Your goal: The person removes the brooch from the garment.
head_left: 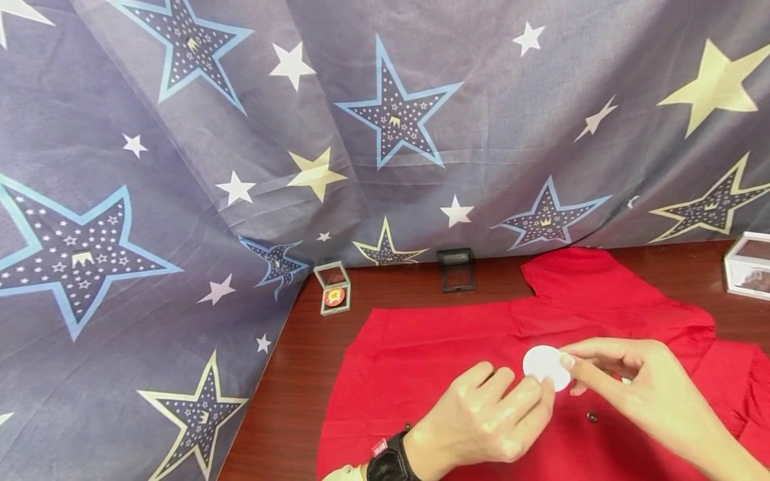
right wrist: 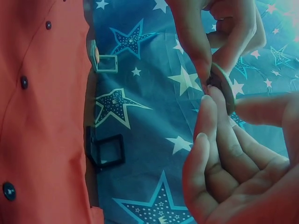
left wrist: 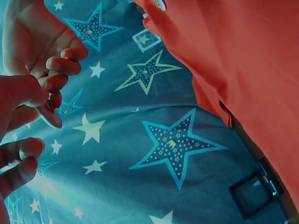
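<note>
A white round disc (head_left: 544, 364) is held just above a red shirt (head_left: 421, 361) spread on the table. My left hand (head_left: 541, 391), with a black watch on its wrist, pinches the disc's lower edge. From the right, my right hand (head_left: 571, 373) pinches its other edge, index finger lying across the rim. In the left wrist view the disc (left wrist: 49, 116) shows edge-on between the fingers of both hands. In the right wrist view the disc (right wrist: 223, 88) sits between the fingertips (right wrist: 205, 70) of the left hand and my right hand's fingers (right wrist: 210, 140).
A dark wooden table (head_left: 289, 394) carries a small clear box with a red badge (head_left: 334, 288), an open black box (head_left: 457, 269) and a white-framed case (head_left: 748, 264) at the right edge. Star-printed blue cloth (head_left: 180, 200) hangs behind and drapes down on the left.
</note>
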`<state>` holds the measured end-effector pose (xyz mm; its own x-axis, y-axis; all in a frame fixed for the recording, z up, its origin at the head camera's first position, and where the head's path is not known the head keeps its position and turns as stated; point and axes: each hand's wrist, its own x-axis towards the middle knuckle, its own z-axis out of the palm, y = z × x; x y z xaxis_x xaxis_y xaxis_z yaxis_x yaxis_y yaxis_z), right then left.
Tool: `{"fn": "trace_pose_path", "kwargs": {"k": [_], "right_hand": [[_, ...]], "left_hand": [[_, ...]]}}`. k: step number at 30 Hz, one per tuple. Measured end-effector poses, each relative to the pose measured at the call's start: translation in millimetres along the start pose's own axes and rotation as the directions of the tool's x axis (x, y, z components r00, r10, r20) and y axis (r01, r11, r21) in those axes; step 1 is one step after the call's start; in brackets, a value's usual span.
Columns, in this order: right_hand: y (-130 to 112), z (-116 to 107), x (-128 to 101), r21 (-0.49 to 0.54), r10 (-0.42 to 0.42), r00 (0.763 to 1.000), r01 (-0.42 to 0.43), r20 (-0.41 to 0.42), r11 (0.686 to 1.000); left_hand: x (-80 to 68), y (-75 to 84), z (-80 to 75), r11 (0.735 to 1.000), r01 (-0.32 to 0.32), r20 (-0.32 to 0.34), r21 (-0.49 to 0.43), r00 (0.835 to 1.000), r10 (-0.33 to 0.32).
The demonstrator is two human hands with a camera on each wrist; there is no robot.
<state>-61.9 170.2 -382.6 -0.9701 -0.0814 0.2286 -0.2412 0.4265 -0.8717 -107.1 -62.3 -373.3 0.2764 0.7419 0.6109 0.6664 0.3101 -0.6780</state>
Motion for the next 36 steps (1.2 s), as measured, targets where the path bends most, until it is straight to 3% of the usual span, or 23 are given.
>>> {"fn": "trace_pose_path", "kwargs": {"k": [3,14,18,20,22,24,26,28,29,32,34,36], "right_hand": [[4,1,0,0.014,0.000,1.000,0.000,-0.013,1.000],[1,-4,2,-0.128,-0.004,0.999,-0.002,-0.043,0.992],[0,-6,1,-0.151,-0.021,0.998,0.011,-0.060,0.989],[-1,-8,2,-0.155,-0.037,0.997,0.026,-0.072,0.988],[-1,-9,2,-0.161,-0.059,0.995,0.045,-0.081,0.986],[-1,-9,2,-0.165,-0.077,0.994,0.063,-0.075,0.984],[-2,-9,1,-0.173,-0.089,0.994,0.077,-0.061,0.982],[-2,-7,0,-0.183,-0.104,0.993,0.093,-0.048,0.979],[-3,-7,0,-0.189,-0.110,0.993,0.100,-0.042,0.977],[-4,-6,-1,-0.195,-0.126,0.992,0.119,-0.026,0.974],[-4,-6,-2,-0.191,-0.134,0.991,0.129,-0.009,0.973],[-5,-6,-2,-0.180,-0.143,0.990,0.142,0.008,0.973]], "left_hand": [[-0.1,2.5,1.2,1.000,0.001,0.009,0.002,1.000,-0.001],[0.6,4.1,0.5,0.998,0.051,0.010,-0.037,0.999,-0.051],[-5.0,1.9,-0.3,0.978,0.142,-0.014,-0.152,0.989,-0.146],[-8.6,2.1,0.0,0.937,0.241,0.015,-0.254,0.969,-0.245],[-12.1,3.2,0.5,0.853,0.369,0.072,-0.370,0.926,-0.370],[-16.0,4.4,0.2,0.715,0.499,0.161,-0.490,0.858,-0.488],[-19.1,5.6,-0.5,0.524,0.602,0.263,-0.602,0.769,-0.582],[-21.7,6.4,-0.9,0.327,0.663,0.360,-0.674,0.681,-0.638],[-22.9,6.6,-1.2,0.231,0.685,0.412,-0.691,0.636,-0.653],[-25.5,7.9,-1.3,0.001,0.733,0.557,-0.680,0.518,-0.649],[-26.9,9.0,-1.2,-0.132,0.749,0.648,-0.649,0.455,-0.610],[-28.0,10.5,-0.7,-0.245,0.748,0.718,-0.617,0.406,-0.566]]}}
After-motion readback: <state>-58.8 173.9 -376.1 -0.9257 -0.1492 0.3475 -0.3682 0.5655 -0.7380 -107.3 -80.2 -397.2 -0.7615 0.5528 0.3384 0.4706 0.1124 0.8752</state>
